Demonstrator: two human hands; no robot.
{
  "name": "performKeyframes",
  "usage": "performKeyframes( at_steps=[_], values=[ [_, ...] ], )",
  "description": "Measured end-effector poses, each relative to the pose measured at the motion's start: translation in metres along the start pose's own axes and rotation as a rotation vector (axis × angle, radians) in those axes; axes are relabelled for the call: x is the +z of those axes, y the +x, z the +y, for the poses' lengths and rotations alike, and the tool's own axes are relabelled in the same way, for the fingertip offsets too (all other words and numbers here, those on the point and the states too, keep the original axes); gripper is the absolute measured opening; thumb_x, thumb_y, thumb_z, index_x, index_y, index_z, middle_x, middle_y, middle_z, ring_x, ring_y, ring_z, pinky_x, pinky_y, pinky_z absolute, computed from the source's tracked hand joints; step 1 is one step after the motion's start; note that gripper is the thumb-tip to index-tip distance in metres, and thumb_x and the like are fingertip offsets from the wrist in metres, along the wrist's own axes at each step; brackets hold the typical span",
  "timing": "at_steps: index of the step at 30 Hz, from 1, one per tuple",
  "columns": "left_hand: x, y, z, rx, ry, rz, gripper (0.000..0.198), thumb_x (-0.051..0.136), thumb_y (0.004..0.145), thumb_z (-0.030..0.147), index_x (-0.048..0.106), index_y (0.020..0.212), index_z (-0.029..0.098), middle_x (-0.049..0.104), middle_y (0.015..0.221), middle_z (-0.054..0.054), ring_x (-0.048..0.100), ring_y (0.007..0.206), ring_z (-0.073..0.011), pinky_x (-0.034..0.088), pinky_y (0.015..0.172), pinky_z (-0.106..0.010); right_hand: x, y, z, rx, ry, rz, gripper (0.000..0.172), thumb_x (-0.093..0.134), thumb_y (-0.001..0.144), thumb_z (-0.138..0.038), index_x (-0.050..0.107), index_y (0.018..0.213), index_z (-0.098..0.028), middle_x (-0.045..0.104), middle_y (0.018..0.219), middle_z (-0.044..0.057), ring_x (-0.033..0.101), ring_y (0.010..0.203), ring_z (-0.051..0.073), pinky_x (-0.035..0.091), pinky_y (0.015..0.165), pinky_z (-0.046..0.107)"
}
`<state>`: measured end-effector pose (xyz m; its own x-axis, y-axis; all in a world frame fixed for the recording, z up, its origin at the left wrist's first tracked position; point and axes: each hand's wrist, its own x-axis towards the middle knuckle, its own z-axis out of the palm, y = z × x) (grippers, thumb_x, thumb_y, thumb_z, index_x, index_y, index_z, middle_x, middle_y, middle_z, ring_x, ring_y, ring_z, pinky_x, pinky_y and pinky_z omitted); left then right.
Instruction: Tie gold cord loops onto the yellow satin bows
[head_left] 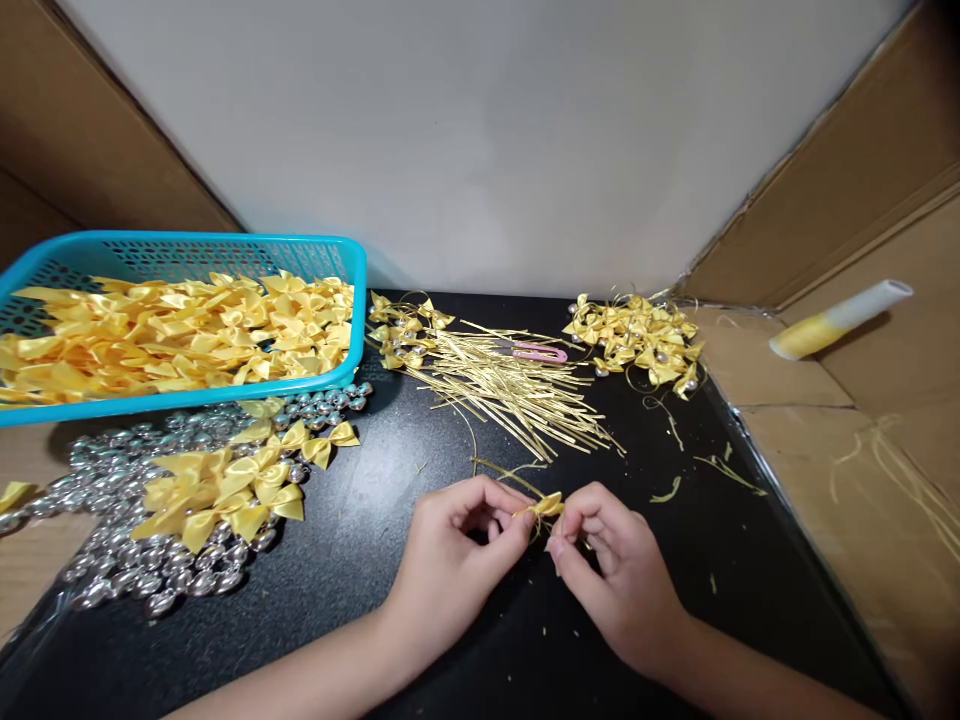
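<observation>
My left hand (465, 545) pinches a small yellow ribbon bow (547, 505) between thumb and forefinger, low over the black table. A thin gold cord (510, 470) trails from the bow up and to the left. My right hand (615, 560) is closed in a pinch just right of the bow, its fingertips on the cord's fine strands; the exact grip is partly hidden. Beyond the hands lies a loose pile of cut gold cords (510, 390), with a pink-handled tool (540, 352) on top.
At left stands a turquoise basket (360, 310) full of yellow bows. Silver beads (161, 600) lie before it, with loose bows (217, 490) on top. Bows with beads and cords form piles at the back middle (409, 330) and back right (637, 335). A white-yellow tube (840, 320) is at right.
</observation>
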<state>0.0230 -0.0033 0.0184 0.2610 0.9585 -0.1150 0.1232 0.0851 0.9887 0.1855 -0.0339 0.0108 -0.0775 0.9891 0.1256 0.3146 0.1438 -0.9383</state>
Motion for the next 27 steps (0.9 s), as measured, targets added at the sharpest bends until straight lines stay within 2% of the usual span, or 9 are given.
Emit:
performKeyframes(
  at_steps=[5, 9, 14, 18, 20, 22, 24, 25, 27],
  values=[
    [0.0, 0.001, 0.0, -0.082, -0.082, 0.001, 0.014, 0.067, 0.078, 0.025, 0.063, 0.069, 0.014, 0.061, 0.058, 0.001, 0.051, 0.051, -0.0089, 0.041, 0.05, -0.02, -0.002, -0.002, 0.001, 0.019, 0.056, -0.03, 0.015, 0.05, 0.077, -0.009, 0.044, 0.073, -0.022, 0.047, 0.062, -0.005, 0.049, 0.054, 0.011, 0.044, 0.052, 0.023],
    [0.0, 0.001, 0.0, -0.116, -0.092, -0.021, 0.016, 0.066, 0.079, 0.025, 0.06, 0.068, 0.014, 0.056, 0.054, 0.003, 0.049, 0.049, -0.0082, 0.039, 0.048, -0.019, -0.003, -0.001, 0.001, 0.065, 0.156, -0.031, 0.015, 0.051, 0.077, -0.01, 0.044, 0.073, -0.022, 0.045, 0.062, -0.005, 0.045, 0.052, 0.01, 0.041, 0.049, 0.021],
    [0.001, 0.001, -0.002, -0.026, -0.03, -0.029, 0.014, 0.063, 0.081, 0.023, 0.06, 0.07, 0.015, 0.058, 0.056, 0.002, 0.051, 0.05, -0.0089, 0.041, 0.048, -0.019, -0.002, -0.001, 0.002, 0.088, 0.2, -0.053, 0.017, 0.049, 0.076, -0.009, 0.04, 0.072, -0.023, 0.042, 0.06, -0.006, 0.04, 0.048, 0.009, 0.036, 0.044, 0.021],
    [0.001, -0.001, -0.003, 0.06, 0.067, -0.028, 0.013, 0.063, 0.08, 0.02, 0.062, 0.069, 0.015, 0.057, 0.054, 0.002, 0.05, 0.049, -0.0086, 0.04, 0.046, -0.018, -0.008, 0.001, 0.0, -0.055, 0.059, -0.012, 0.02, 0.048, 0.076, -0.006, 0.04, 0.073, -0.024, 0.041, 0.059, -0.007, 0.04, 0.048, 0.009, 0.035, 0.044, 0.02],
    [0.001, -0.001, -0.003, 0.072, 0.095, -0.033, 0.012, 0.063, 0.081, 0.019, 0.063, 0.07, 0.015, 0.059, 0.056, 0.002, 0.051, 0.049, -0.0089, 0.041, 0.047, -0.018, -0.013, 0.004, -0.003, -0.188, -0.031, 0.022, 0.021, 0.049, 0.076, -0.005, 0.041, 0.075, -0.024, 0.044, 0.06, -0.007, 0.044, 0.051, 0.01, 0.043, 0.053, 0.024],
    [0.0, -0.001, -0.003, 0.068, 0.109, -0.046, 0.011, 0.062, 0.081, 0.02, 0.064, 0.072, 0.015, 0.06, 0.057, 0.001, 0.052, 0.05, -0.0092, 0.042, 0.047, -0.019, -0.017, 0.008, -0.005, -0.301, -0.111, 0.036, 0.021, 0.051, 0.076, -0.005, 0.043, 0.078, -0.024, 0.05, 0.064, -0.006, 0.054, 0.061, 0.012, 0.05, 0.076, 0.035],
    [0.0, 0.0, -0.003, 0.062, 0.118, -0.065, 0.011, 0.062, 0.082, 0.021, 0.064, 0.073, 0.015, 0.061, 0.058, 0.001, 0.053, 0.051, -0.0099, 0.043, 0.048, -0.019, -0.018, 0.01, -0.007, -0.361, -0.181, 0.008, 0.022, 0.053, 0.075, -0.004, 0.046, 0.081, -0.024, 0.056, 0.067, -0.005, 0.063, 0.081, 0.017, 0.042, 0.098, 0.049],
    [0.0, 0.0, -0.003, 0.06, 0.124, -0.075, 0.011, 0.062, 0.083, 0.021, 0.064, 0.074, 0.015, 0.062, 0.059, 0.0, 0.054, 0.052, -0.0104, 0.044, 0.049, -0.02, -0.018, 0.011, -0.007, -0.372, -0.209, -0.016, 0.023, 0.053, 0.074, -0.003, 0.047, 0.081, -0.024, 0.058, 0.068, -0.005, 0.064, 0.09, 0.019, 0.037, 0.104, 0.053],
    [-0.001, 0.0, -0.002, 0.062, 0.136, -0.093, 0.011, 0.061, 0.084, 0.022, 0.065, 0.076, 0.015, 0.065, 0.062, -0.001, 0.056, 0.053, -0.0115, 0.046, 0.05, -0.021, -0.017, 0.011, -0.007, -0.369, -0.241, -0.064, 0.024, 0.054, 0.073, -0.002, 0.049, 0.081, -0.024, 0.06, 0.067, -0.004, 0.064, 0.102, 0.022, 0.034, 0.106, 0.055]
  ],
)
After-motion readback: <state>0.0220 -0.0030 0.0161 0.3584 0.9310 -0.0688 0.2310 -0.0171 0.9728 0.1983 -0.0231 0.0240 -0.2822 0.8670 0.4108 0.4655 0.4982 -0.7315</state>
